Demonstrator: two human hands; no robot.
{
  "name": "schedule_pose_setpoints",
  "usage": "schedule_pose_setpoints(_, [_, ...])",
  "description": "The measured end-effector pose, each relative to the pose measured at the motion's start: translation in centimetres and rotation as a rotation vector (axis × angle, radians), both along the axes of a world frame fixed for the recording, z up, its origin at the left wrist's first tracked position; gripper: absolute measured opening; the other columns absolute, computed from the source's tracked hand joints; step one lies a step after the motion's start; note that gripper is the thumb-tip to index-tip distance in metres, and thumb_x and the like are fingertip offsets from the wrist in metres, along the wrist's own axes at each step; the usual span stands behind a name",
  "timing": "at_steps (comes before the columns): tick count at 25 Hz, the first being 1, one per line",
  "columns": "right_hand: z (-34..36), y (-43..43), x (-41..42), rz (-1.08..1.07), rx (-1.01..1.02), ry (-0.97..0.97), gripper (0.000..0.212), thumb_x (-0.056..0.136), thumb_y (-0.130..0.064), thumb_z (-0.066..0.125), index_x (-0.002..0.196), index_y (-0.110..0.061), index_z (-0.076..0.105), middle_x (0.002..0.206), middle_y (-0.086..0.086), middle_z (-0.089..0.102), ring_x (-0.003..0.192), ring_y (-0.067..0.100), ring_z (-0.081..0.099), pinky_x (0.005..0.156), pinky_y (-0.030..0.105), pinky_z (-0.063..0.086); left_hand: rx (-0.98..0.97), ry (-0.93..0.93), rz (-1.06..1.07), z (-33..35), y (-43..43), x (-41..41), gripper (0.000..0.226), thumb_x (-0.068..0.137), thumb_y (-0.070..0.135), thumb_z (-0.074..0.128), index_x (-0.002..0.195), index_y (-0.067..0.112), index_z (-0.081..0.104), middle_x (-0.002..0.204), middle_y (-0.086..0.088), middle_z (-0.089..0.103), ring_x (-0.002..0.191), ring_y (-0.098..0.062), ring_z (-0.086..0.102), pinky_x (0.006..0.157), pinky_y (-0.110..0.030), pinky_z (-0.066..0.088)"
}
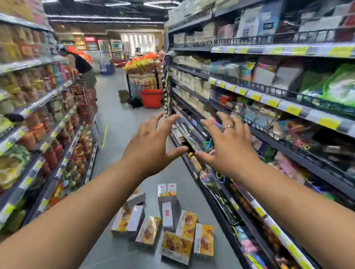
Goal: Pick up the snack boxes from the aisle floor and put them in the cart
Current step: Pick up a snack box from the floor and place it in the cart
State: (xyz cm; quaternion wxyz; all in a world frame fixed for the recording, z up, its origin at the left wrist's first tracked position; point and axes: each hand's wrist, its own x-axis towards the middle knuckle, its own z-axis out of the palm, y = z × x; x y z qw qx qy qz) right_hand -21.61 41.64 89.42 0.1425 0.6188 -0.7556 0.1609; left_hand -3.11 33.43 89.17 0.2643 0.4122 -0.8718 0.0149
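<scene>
Several yellow and white snack boxes (168,225) lie scattered on the grey aisle floor at the bottom centre. Both my arms are stretched forward high above them. My left hand (151,145) is open with fingers spread and holds nothing. My right hand (227,144), with a ring on one finger, is also open and empty. The two thumbs nearly meet in front of the right-hand shelves. No cart is in view.
Stocked shelves line both sides of the narrow aisle. A red basket (151,97) stands on the floor by a snack display rack (142,74) further down. A person in dark clothes (82,66) bends at the left shelves in the distance.
</scene>
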Motion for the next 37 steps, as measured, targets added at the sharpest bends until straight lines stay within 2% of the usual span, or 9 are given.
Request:
schedule_pose_setpoints(5, [-2.3, -12.3, 3.4, 0.228, 0.038, -0.02, 0.083, 0.077, -0.066, 0.059, 0.146, -0.039, 0.021, 0.158, 0.008, 0.013, 0.14, 0.037, 0.016, 0.115, 0.055, 0.016, 0.074, -0.019, 0.23, -3.5, -8.1, 5.4, 0.081, 0.083, 0.068, 0.049, 0.15, 0.039, 0.013, 0.158, -0.005, 0.015, 0.143, -0.031, 0.019, 0.112, -0.047, 0.027])
schedule_pose_setpoints(8, [-4.8, -19.3, 6.2, 0.295, 0.075, -0.015, 0.083, 0.077, -0.067, 0.058, 0.146, -0.039, 0.021, 0.157, 0.009, 0.013, 0.14, 0.037, 0.017, 0.115, 0.054, 0.017, 0.106, -0.023, 0.293, -6.3, -14.3, 8.7, 0.083, 0.082, 0.069, 0.048, 0.15, 0.036, 0.015, 0.157, -0.007, 0.016, 0.143, -0.032, 0.019, 0.113, -0.047, 0.025])
schedule_pose_setpoints(13, [-8.8, -31.7, 10.3, 0.316, 0.119, -0.014, 0.085, 0.076, -0.068, 0.058, 0.146, -0.04, 0.02, 0.158, 0.008, 0.012, 0.141, 0.036, 0.016, 0.114, 0.056, 0.019, 0.132, -0.05, 0.32, -9.3, -25.9, 12.9, 0.082, 0.083, 0.068, 0.048, 0.15, 0.036, 0.014, 0.156, -0.007, 0.016, 0.141, -0.033, 0.021, 0.112, -0.047, 0.027])
schedule_pose_setpoints(19, [-13.2, -44.7, 14.5, 0.218, 0.195, -0.097, 0.084, 0.078, -0.065, 0.06, 0.147, -0.037, 0.021, 0.158, 0.01, 0.011, 0.14, 0.037, 0.017, 0.114, 0.054, 0.02, 0.238, -0.123, 0.273, -13.1, -40.2, 17.2, 0.083, 0.082, 0.068, 0.05, 0.15, 0.036, 0.014, 0.156, -0.007, 0.018, 0.141, -0.033, 0.023, 0.11, -0.05, 0.032])
schedule_pose_setpoints(25, [-20.4, -53.5, 13.3, 0.127, 0.34, -0.149, 0.084, 0.076, -0.061, 0.064, 0.147, -0.035, 0.025, 0.157, 0.011, 0.014, 0.139, 0.038, 0.018, 0.113, 0.052, 0.022, 0.398, -0.135, 0.224, -19.7, -50.5, 15.6, 0.082, 0.083, 0.064, 0.055, 0.15, 0.036, 0.016, 0.156, -0.008, 0.02, 0.141, -0.035, 0.023, 0.11, -0.051, 0.033])
schedule_pose_setpoints(30, [-28.4, -60.5, 10.8, 0.072, 0.438, -0.214, 0.084, 0.076, -0.06, 0.065, 0.146, -0.032, 0.028, 0.155, 0.013, 0.02, 0.136, 0.04, 0.024, 0.111, 0.051, 0.025, 0.531, -0.176, 0.189, -27.5, -56.4, 11.9, 0.084, 0.082, 0.065, 0.056, 0.15, 0.036, 0.017, 0.156, -0.006, 0.02, 0.14, -0.031, 0.024, 0.107, -0.047, 0.036])
schedule_pose_setpoints(34, [-37.0, -64.0, 7.9, -0.021, 0.544, -0.321, 0.084, 0.076, -0.061, 0.065, 0.146, -0.03, 0.03, 0.152, 0.013, 0.025, 0.135, 0.038, 0.027, 0.109, 0.047, 0.028, 0.631, -0.242, 0.154, -35.6, -60.3, 7.6, 0.083, 0.083, 0.062, 0.058, 0.151, 0.035, 0.018, 0.155, -0.007, 0.022, 0.14, -0.032, 0.027, 0.106, -0.047, 0.035])
schedule_pose_setpoints(37, [-44.5, -64.8, 5.3, -0.123, 0.595, -0.505, 0.078, 0.075, -0.054, 0.069, 0.142, -0.026, 0.038, 0.147, 0.012, 0.031, 0.132, 0.036, 0.03, 0.105, 0.047, 0.034, 0.715, -0.315, 0.099, -43.3, -62.8, 4.1, 0.079, 0.085, 0.054, 0.06, 0.15, 0.032, 0.022, 0.154, -0.009, 0.026, 0.138, -0.033, 0.028, 0.107, -0.045, 0.034])
